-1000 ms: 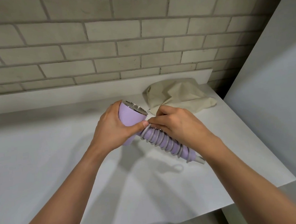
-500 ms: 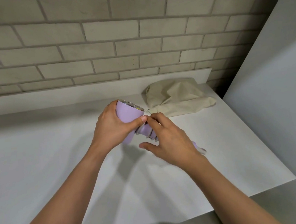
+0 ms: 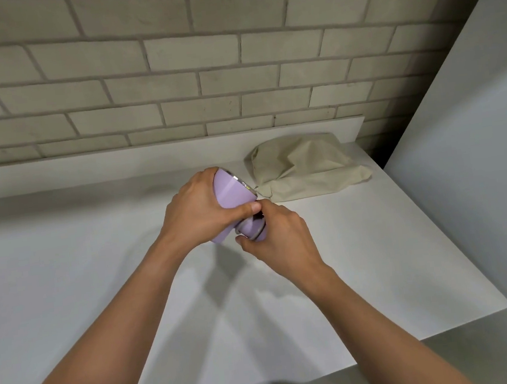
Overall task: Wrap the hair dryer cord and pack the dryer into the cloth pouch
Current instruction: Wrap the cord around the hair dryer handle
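Left hand [image 3: 199, 211] gripping lilac hair dryer [image 3: 233, 194], right hand [image 3: 277, 236] clasping its cord-wrapped handle, no writing legible

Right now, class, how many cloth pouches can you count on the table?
1. The cloth pouch lies crumpled at the table's far right corner, just beyond the hair dryer. No others visible.

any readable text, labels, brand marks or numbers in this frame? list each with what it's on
None readable.
hair dryer: no visible print; most of the body is hidden by the left hand and right hand.
cloth pouch: plain fabric, no label seen.
Brick wall and table: unmarked.
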Tool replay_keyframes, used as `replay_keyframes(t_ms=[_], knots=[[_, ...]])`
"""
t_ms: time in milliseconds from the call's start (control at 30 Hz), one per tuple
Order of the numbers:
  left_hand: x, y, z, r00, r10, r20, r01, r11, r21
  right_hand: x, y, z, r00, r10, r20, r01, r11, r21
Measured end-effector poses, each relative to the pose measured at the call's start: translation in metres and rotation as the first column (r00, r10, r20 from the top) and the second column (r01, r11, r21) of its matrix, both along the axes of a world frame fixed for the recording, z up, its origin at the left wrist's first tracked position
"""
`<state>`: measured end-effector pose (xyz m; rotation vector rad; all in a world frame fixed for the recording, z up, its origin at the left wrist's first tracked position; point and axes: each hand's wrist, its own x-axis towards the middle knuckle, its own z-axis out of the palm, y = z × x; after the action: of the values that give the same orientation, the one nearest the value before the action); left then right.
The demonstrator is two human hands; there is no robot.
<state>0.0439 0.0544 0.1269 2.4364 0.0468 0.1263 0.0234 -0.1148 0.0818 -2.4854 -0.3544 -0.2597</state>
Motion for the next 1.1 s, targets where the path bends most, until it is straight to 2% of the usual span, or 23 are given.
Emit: replay_keyframes(t_ms=[233,300,367,433,500,533,567,667,733,833,900,1000,1100], knots=[[0.013,0.0,0.0,0.998,-0.067,0.0,0.067,0.997,-0.028,0.002,-0.005,-0.001,0.992,-0.038,-0.117,0.053,0.99,0.131],[0.016,0.001,-0.002,0.997,-0.065,-0.047,0.06,0.993,-0.098,0.002,-0.004,-0.004,0.987,-0.052,-0.154,0.075,0.986,0.152],[0.017,0.003,-0.005,0.998,-0.046,-0.052,0.032,0.968,-0.25,0.001,-0.004,-0.006,0.976,-0.064,-0.208,0.101,0.981,0.169],[0.013,0.009,-0.015,0.997,0.074,-0.006,-0.069,0.887,-0.456,0.001,-0.004,-0.009,0.956,-0.067,-0.287,0.137,0.963,0.233],[0.009,0.018,-0.031,0.959,0.277,-0.056,-0.238,0.686,-0.687,0.004,-0.003,-0.014,0.936,-0.069,-0.347,0.179,0.937,0.298],[0.004,0.021,-0.041,0.936,0.321,-0.148,-0.315,0.571,-0.758,0.005,-0.003,-0.016,0.931,-0.069,-0.359,0.19,0.93,0.315],[-0.001,0.021,-0.052,0.919,0.3,-0.255,-0.378,0.488,-0.786,0.007,-0.003,-0.019,0.929,-0.066,-0.365,0.194,0.925,0.327],[-0.021,0.015,-0.085,0.874,0.064,-0.482,-0.469,0.373,-0.801,0.009,0.004,-0.028,0.922,-0.059,-0.382,0.203,0.915,0.349],[-0.031,0.009,-0.1,0.856,-0.067,-0.512,-0.462,0.343,-0.818,0.009,0.01,-0.036,0.914,-0.068,-0.401,0.226,0.904,0.363],[-0.032,0.012,-0.113,0.861,-0.175,-0.477,-0.428,0.256,-0.867,0.008,0.019,-0.048,0.903,-0.085,-0.421,0.247,0.905,0.347],[-0.031,0.018,-0.12,0.86,-0.236,-0.453,-0.392,0.266,-0.881,0.007,0.025,-0.052,0.901,-0.08,-0.427,0.25,0.9,0.358],[-0.027,0.025,-0.133,0.853,-0.33,-0.405,-0.293,0.34,-0.894,0.006,0.035,-0.059,0.881,-0.057,-0.47,0.267,0.88,0.394],[-0.027,0.032,-0.141,0.85,-0.365,-0.38,-0.251,0.354,-0.901,0.007,0.043,-0.066,0.858,-0.059,-0.511,0.304,0.86,0.411]])
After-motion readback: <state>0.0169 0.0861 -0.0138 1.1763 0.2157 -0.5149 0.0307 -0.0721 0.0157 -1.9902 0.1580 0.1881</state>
